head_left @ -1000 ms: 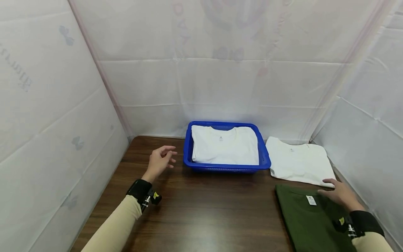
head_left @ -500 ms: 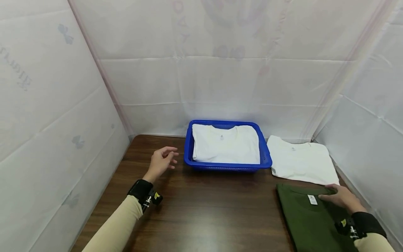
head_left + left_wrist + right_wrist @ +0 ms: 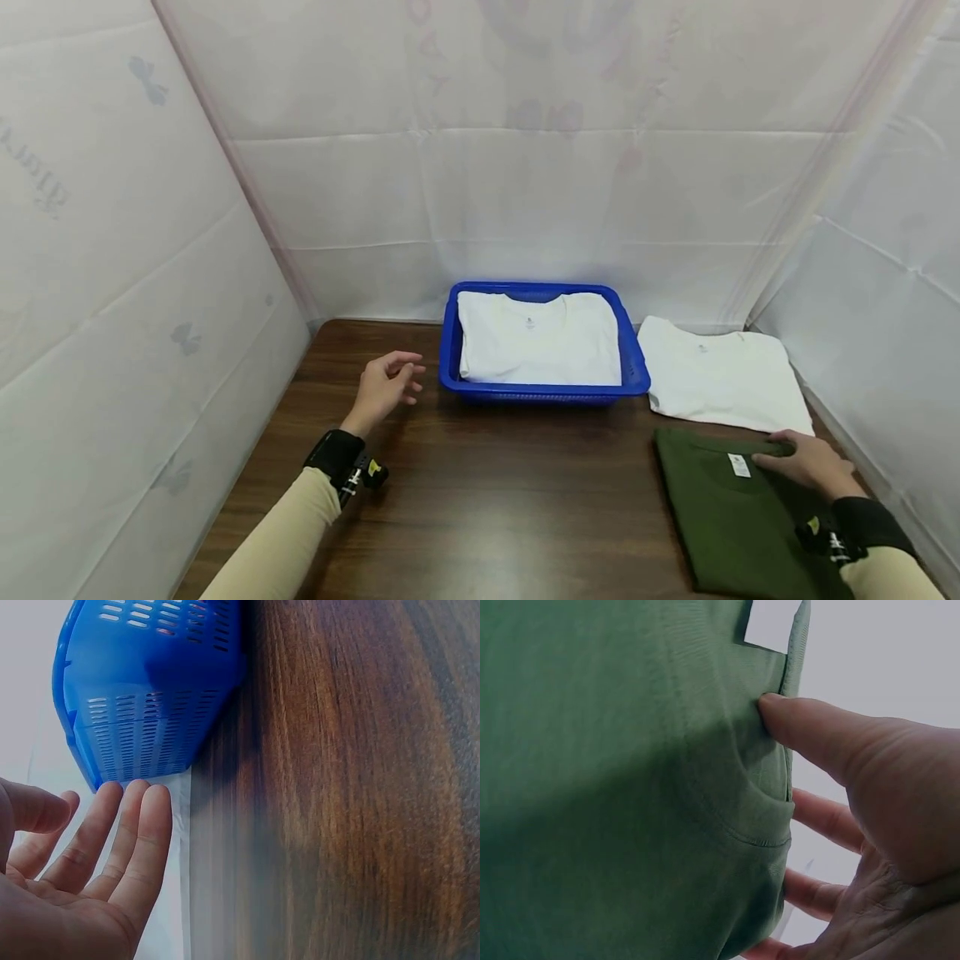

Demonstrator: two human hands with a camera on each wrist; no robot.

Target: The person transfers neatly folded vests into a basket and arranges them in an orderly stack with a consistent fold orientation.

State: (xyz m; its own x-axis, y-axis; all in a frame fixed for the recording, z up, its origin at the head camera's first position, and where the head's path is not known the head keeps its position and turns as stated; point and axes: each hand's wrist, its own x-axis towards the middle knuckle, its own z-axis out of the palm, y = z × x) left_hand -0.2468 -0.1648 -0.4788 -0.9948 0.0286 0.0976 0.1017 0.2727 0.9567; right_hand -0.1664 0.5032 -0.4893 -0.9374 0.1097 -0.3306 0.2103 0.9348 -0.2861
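Note:
At the table's right side lies a folded dark green T-shirt (image 3: 738, 525) with a white neck label. My right hand (image 3: 810, 462) pinches its far edge by the collar. In the right wrist view the thumb (image 3: 810, 724) presses inside the neckline while the fingers (image 3: 817, 892) reach behind the cloth (image 3: 615, 780). My left hand (image 3: 382, 390) hovers over the table left of the blue basket (image 3: 540, 390), its fingers loosely bent and holding nothing. The left wrist view has the fingertips (image 3: 155, 799) near the basket's slotted side (image 3: 142, 727). A folded white T-shirt (image 3: 540, 342) lies in the basket.
Right of the basket, behind the green T-shirt, lies another folded white T-shirt (image 3: 723, 375). White sheets hang as a back wall (image 3: 360, 192) and along both sides. The dark wooden table (image 3: 480, 492) stretches between my arms.
My right hand's fingers have closed onto the green T-shirt's collar edge, where they earlier hovered spread above it. The left hand stays in place.

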